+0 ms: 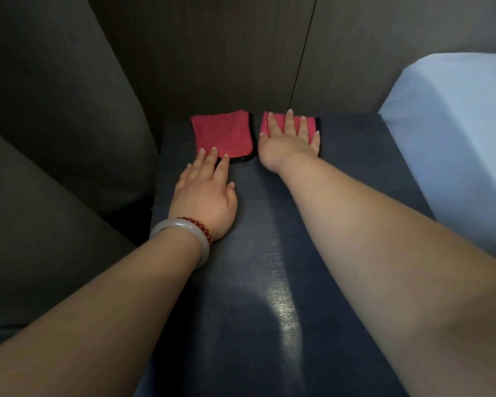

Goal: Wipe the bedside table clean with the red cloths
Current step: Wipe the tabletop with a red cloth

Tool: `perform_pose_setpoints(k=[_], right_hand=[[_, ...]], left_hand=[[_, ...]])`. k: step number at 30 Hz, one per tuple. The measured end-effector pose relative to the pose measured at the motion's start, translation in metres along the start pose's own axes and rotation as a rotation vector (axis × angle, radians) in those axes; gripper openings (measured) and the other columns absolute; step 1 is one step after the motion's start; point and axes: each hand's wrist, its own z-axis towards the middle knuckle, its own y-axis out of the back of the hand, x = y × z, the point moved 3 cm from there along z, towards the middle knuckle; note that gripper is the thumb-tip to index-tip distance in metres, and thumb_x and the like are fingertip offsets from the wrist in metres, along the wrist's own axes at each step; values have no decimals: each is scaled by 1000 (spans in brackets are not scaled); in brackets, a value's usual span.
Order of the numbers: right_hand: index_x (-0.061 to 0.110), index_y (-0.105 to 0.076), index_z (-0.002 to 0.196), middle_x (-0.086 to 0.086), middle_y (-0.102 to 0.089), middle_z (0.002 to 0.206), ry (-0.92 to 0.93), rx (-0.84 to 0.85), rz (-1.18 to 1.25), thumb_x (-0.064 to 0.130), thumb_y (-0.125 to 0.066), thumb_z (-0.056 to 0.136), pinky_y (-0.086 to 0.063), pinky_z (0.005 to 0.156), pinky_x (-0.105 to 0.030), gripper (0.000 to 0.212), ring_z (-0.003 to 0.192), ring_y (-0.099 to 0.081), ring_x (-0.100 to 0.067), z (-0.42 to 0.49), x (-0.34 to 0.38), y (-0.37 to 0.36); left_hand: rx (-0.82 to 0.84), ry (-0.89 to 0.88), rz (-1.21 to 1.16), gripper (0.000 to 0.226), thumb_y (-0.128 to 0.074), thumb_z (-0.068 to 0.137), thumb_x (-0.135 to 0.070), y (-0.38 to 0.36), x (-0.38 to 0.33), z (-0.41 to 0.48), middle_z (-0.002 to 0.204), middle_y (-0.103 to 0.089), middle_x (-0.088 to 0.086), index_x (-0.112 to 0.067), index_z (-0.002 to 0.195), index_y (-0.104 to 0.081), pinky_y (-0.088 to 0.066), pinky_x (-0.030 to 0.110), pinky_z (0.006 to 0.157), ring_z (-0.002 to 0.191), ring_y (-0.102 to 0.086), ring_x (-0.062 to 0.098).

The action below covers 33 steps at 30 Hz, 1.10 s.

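Observation:
Two red cloths with black edging lie side by side at the far end of the dark blue bedside table. My left hand rests flat on the table top, fingers apart, its fingertips touching the near edge of the left red cloth. My right hand lies flat, fingers spread, on top of the right red cloth, covering most of it. Neither hand grips its cloth. A pale bangle and a red bead bracelet circle my left wrist.
A dark wood-panelled wall rises straight behind the cloths. A dark grey upholstered seat stands close to the table's left edge. A bed with a white sheet borders the right edge.

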Motion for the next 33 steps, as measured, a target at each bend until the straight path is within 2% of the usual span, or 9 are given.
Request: perform_pose_setpoints(k=[3,9,14,21,23,27,29,31,33], right_hand=[[40,6,153,4,19,162,21,-46,12,46,-11,101,12,117,-52,55,149,17,-23,-21,-1,-8],[44,8,152,7,17,162,120,-130,10,48,-11,101,13,117,-47,55,149,17,-19,-138,-21,-47],[47,8,151,12,20,161,176,-80,-34,50,-14,100,14,118,-42,55,147,21,-14,-158,-43,-46],[45,10,151,6,20,162,-85,-56,-28,50,-10,100,9,118,-51,55,149,17,-22,-95,-61,-24],[43,8,152,6,20,162,3,-73,-36,48,-11,101,10,117,-51,55,149,17,-23,-104,-42,-29],[42,1,153,9,13,163,361,-130,-68,48,-14,101,11,118,-47,54,149,15,-19,-179,-15,-59],[46,1,152,12,11,163,465,-99,-95,51,-13,100,11,118,-43,55,149,13,-16,-194,-26,-60],[48,2,151,14,10,163,423,-99,-127,53,-12,99,8,119,-41,55,150,11,-14,-183,-55,-51],[47,3,152,12,11,163,199,-99,-119,52,-13,100,5,120,-42,54,150,10,-15,-170,-88,-42]], left_hand=[[3,-1,-8,57,-33,100,-32,0,0,1,163,-13,5,-17,153,-22,-7,40,121,150,-5,22],[15,4,-16,56,-34,100,-31,2,-1,2,163,-13,5,-16,153,-22,-5,39,121,150,-5,22],[6,7,-27,56,-35,100,-29,4,-2,0,162,-15,5,-16,153,-24,-6,39,121,149,-7,22],[32,11,-16,56,-33,100,-29,6,-3,-1,163,-12,5,-16,154,-21,-6,39,121,150,-5,22],[37,-1,-49,56,-35,100,-26,7,-2,-1,163,-13,6,-15,153,-23,-7,38,121,150,-6,23],[-27,9,-238,53,-41,98,-12,15,7,-7,161,-19,10,-11,150,-33,-11,35,120,148,-13,25],[0,22,-177,53,-39,98,-14,18,14,-14,162,-17,8,-14,150,-32,-11,36,120,149,-12,25],[81,17,-49,53,-36,101,-23,20,21,-29,163,-14,4,-18,153,-27,-11,41,120,149,-8,23],[148,12,32,53,-32,102,-31,22,27,-50,163,-10,2,-21,154,-22,-10,42,120,150,-3,22]])
